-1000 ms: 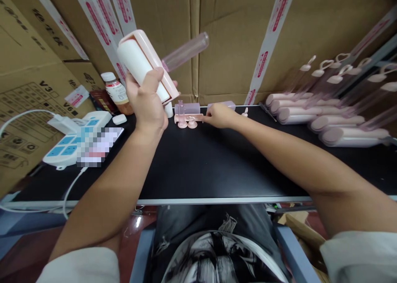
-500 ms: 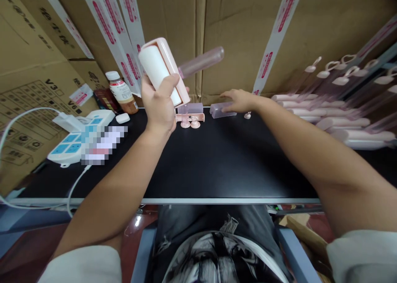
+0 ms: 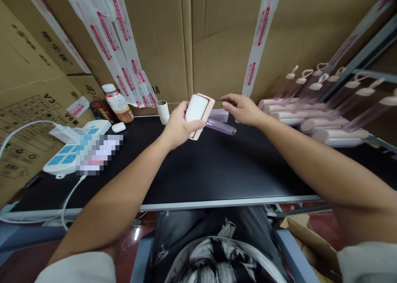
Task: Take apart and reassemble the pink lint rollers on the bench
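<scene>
Pink lint roller clasped in left hand above the table; right hand beside it, fingertips pinched, perhaps on something small.

Brown cardboard boxes form a wall just beyond the left hand and the right hand. Strips of white tape with red print hang down it, mostly above the left hand. Under both hands lies a matt black table with a pale metal front edge. Far left of the left hand, a printed carton leans in. Up and right of the right hand runs a grey metal rail. Below the table edge, glossy reddish-brown floor shows. The light is soft and even.
</scene>
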`<state>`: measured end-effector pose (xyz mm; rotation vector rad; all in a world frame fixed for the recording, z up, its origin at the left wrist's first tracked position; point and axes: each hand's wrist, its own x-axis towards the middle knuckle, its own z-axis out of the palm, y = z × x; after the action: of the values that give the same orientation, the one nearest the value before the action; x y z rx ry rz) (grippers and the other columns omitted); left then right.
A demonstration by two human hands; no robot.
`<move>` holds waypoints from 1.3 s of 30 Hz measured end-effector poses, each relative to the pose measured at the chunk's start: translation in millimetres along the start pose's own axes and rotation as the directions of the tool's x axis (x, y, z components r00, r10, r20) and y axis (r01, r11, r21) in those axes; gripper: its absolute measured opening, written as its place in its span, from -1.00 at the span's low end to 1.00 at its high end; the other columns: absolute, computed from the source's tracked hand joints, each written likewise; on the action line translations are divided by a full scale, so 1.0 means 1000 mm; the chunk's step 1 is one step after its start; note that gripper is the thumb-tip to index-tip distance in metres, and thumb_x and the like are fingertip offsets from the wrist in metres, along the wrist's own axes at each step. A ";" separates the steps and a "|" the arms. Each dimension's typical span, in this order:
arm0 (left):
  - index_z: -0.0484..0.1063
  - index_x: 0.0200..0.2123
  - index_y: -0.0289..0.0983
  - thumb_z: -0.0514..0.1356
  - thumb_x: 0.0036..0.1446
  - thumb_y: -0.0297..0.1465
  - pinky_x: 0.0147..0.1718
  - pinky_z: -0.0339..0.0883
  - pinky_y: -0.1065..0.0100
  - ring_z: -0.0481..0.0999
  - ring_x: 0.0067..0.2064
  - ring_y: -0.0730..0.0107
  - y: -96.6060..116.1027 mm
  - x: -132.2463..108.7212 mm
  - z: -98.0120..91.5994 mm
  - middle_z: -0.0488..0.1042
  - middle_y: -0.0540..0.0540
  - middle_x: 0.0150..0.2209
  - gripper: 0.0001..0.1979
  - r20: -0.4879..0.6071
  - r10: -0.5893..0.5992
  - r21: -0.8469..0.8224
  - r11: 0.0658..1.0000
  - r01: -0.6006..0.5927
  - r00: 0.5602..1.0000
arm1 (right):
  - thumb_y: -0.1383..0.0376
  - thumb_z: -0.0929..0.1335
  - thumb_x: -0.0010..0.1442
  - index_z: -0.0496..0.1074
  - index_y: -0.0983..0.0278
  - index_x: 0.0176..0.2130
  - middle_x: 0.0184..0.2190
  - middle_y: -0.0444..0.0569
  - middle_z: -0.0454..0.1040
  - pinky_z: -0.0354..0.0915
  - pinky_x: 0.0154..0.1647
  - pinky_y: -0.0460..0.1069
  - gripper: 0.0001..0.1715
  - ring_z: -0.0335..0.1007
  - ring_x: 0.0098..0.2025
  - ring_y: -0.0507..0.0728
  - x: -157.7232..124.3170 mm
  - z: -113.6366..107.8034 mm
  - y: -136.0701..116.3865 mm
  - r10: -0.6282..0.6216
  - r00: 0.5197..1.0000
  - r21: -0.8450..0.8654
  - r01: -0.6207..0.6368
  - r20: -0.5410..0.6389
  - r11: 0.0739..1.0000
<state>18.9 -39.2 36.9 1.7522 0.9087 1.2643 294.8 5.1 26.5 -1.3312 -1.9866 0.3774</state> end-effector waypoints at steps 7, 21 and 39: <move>0.47 -0.04 -0.24 0.47 -0.12 -0.27 -0.13 0.52 0.11 0.59 -0.14 0.09 -0.013 -0.011 0.021 0.57 -0.11 -0.16 -0.46 0.267 -0.129 0.090 0.990 0.108 0.955 | -0.02 0.65 0.16 0.47 0.17 0.10 0.01 -0.02 0.55 0.44 -0.10 -0.02 -0.34 0.46 -0.14 0.08 -0.050 0.001 -0.033 -0.249 0.966 0.656 0.143 0.070 0.741; 0.43 0.04 -0.27 0.53 -0.19 -0.17 -0.10 0.40 0.27 0.51 -0.14 0.25 -0.025 -0.009 0.023 0.58 -0.07 -0.11 -0.28 0.198 -0.042 0.000 0.999 0.043 0.979 | -0.03 0.51 0.32 0.44 0.28 -0.08 -0.25 -0.06 0.52 0.45 -0.34 -0.01 -0.54 0.50 -0.32 0.09 -0.060 0.017 -0.019 -0.215 0.837 0.444 -0.037 0.503 0.895; 0.39 0.06 -0.27 0.31 0.19 0.02 -0.12 0.43 0.18 0.59 -0.12 0.11 -0.024 -0.031 0.053 0.62 -0.16 -0.08 -0.44 0.407 0.143 0.192 0.952 -0.237 0.902 | 0.39 0.48 -0.02 0.31 0.21 -0.19 -0.33 -0.23 0.29 0.12 -0.33 -0.06 -0.59 0.17 -0.34 0.03 -0.067 -0.023 -0.060 -0.414 0.858 0.365 0.297 0.303 0.882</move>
<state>59.6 -65.8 -7.7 2.2298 0.6862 0.8963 284.4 -83.9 51.3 -0.7019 -2.3156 0.7685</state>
